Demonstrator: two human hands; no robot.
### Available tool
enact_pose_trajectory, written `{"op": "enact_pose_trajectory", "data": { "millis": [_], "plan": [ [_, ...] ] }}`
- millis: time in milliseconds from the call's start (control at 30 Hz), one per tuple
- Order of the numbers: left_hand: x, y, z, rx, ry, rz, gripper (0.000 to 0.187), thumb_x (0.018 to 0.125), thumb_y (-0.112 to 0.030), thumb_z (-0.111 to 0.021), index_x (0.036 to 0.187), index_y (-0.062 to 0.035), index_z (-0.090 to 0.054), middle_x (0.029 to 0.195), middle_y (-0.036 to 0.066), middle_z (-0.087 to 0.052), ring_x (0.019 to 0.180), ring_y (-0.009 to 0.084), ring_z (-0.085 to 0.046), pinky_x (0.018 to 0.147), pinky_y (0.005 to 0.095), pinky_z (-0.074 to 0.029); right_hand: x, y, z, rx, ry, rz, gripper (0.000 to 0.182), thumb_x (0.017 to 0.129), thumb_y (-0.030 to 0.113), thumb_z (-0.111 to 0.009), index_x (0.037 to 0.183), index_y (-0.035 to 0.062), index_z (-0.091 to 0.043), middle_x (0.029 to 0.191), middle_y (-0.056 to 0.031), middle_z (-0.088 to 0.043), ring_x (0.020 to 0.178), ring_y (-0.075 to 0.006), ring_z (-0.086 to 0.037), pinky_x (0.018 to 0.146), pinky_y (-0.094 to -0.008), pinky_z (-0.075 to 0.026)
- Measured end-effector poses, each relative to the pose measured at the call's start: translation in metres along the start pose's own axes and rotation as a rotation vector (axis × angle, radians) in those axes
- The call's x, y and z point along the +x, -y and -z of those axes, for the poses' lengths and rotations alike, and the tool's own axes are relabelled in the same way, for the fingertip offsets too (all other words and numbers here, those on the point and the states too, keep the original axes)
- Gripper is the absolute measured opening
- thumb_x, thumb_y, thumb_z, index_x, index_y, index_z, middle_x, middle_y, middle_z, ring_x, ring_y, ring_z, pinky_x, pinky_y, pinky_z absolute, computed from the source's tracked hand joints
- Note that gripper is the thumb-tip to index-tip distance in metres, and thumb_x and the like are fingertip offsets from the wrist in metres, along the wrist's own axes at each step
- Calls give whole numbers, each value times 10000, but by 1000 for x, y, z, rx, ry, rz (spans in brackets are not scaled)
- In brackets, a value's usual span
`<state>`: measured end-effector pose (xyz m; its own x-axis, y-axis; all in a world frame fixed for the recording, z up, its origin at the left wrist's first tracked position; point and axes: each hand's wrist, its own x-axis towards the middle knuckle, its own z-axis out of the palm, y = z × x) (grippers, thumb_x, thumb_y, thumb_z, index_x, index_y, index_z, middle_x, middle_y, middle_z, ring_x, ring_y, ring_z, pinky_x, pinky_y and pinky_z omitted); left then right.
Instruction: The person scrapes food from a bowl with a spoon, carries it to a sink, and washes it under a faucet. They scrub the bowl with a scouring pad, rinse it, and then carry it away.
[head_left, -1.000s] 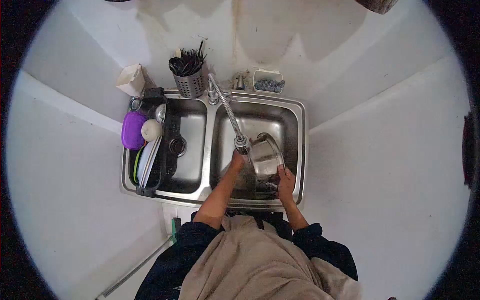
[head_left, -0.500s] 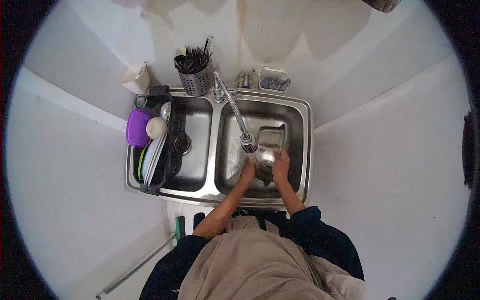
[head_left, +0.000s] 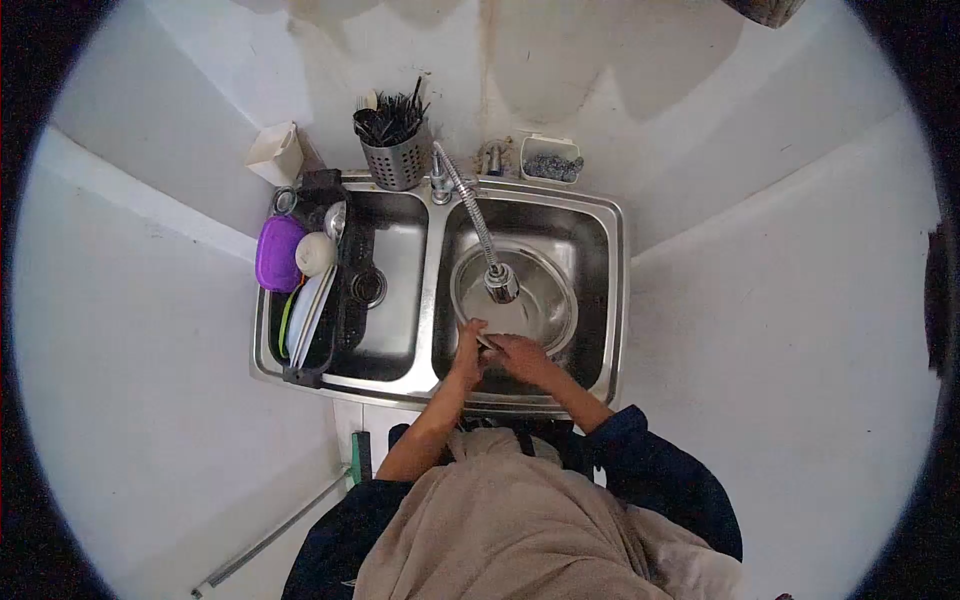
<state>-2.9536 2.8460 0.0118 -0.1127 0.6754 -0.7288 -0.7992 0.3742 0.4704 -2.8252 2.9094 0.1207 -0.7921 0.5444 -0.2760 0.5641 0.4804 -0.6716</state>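
In the right basin sits a round metal bowl (head_left: 540,330), tilted, with the spray head of the faucet (head_left: 502,284) hanging over it. My left hand (head_left: 470,345) is closed at the bowl's near left rim, seemingly gripping that edge. Beside it, my right hand (head_left: 518,356) lies at the near rim with its fingers pressed together against the edge, close to the left fingers. The fingertips of both hands are partly hidden, and whether a small item is between them cannot be made out.
A black dish rack (head_left: 322,378) on the left holds a purple container (head_left: 280,254), a pale bowl (head_left: 316,254) and plates (head_left: 314,312). Behind the sink stand a cutlery holder (head_left: 395,164), a white container (head_left: 276,153) and a scourer tray (head_left: 551,160).
The metal vessel now shows its round open top to the camera. Both hands have moved down to its near rim and closer together.
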Motion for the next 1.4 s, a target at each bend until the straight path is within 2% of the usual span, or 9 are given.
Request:
{"op": "enact_pose_trajectory", "data": {
  "millis": [300, 367, 533, 600, 800, 1000, 1133, 1233, 1400],
  "plan": [
    [-60, -23, -18, -48, 45, 69, 523, 749, -310, -484, 1168, -8, -404, 1147, 177, -468, 962, 328, -521, 796, 478, -469, 30, -49, 6, 1598, -202, -228, 180, 871, 103, -485, 957, -44, -544, 971, -140, -581, 888, -263, -599, 791, -370, -509],
    [-60, -19, -18, -94, 80, 110, 467, 759, -272, -476, 1131, 4, -415, 1131, 179, -460, 957, 341, -517, 824, 479, -461, 51, -71, 4, 1161, -153, -215, 153, 862, 84, -495, 938, -40, -545, 923, -118, -571, 855, -251, -600, 788, -374, -512],
    [-35, 5, 0, -183, 105, 238, 305, 765, -205, -489, 971, 19, -466, 988, 159, -523, 867, 298, -560, 773, 424, -504, 79, -91, -8, 1717, 32, 84, 151, 870, 71, -472, 929, -40, -556, 865, -110, -591, 852, -236, -608, 772, -352, -511],
    [-12, 22, 17, -167, 147, 189, 228, 765, -170, -498, 917, -4, -468, 891, 124, -538, 781, 264, -579, 706, 385, -525, 62, -24, 25, 1359, -189, -360, 202, 895, 51, -405, 962, -48, -568, 844, -133, -614, 845, -258, -613, 779, -363, -502],
    [-15, 12, 3, -92, 146, 67, 144, 753, -111, -523, 869, -36, -480, 779, 83, -552, 641, 209, -586, 565, 301, -528, 17, -20, 39, 756, 44, -80, 249, 879, 70, -467, 1084, -51, -538, 999, -177, -614, 862, -287, -626, 746, -349, -508],
    [-12, -4, 0, 221, -128, -190, 423, 729, -64, -537, 1137, -11, -438, 1037, 138, -536, 841, 218, -552, 720, 313, -466, -40, -37, 46, -280, -782, -53, 360, 859, 298, -527, 1065, 6, -573, 1050, -146, -573, 1053, -338, -486, 938, -472, -330],
    [-48, -26, -21, 182, -106, -348, 574, 711, -40, -526, 1256, -7, -350, 1142, 160, -497, 1005, 252, -483, 853, 345, -396, -39, -69, 14, -58, -1201, -212, 402, 823, 340, -590, 1071, 29, -537, 1004, -142, -566, 966, -299, -518, 850, -467, -373],
    [-43, -21, -11, 253, -115, -371, 605, 700, -24, -511, 1278, -8, -332, 1155, 160, -497, 1019, 270, -487, 874, 345, -386, -35, -133, -21, 754, -630, -459, 391, 756, 127, -650, 1085, 16, -473, 937, -102, -539, 858, -229, -556, 739, -370, -474],
    [-94, -43, -35, 493, -154, -313, 697, 681, -38, -514, 1326, -99, -257, 1115, 163, -498, 934, 275, -544, 675, 370, -508, -34, -120, -22, 729, -618, -573, 252, 751, 92, -615, 953, 38, -475, 750, -65, -541, 612, -157, -549, 528, -318, -478]
  ]
}}
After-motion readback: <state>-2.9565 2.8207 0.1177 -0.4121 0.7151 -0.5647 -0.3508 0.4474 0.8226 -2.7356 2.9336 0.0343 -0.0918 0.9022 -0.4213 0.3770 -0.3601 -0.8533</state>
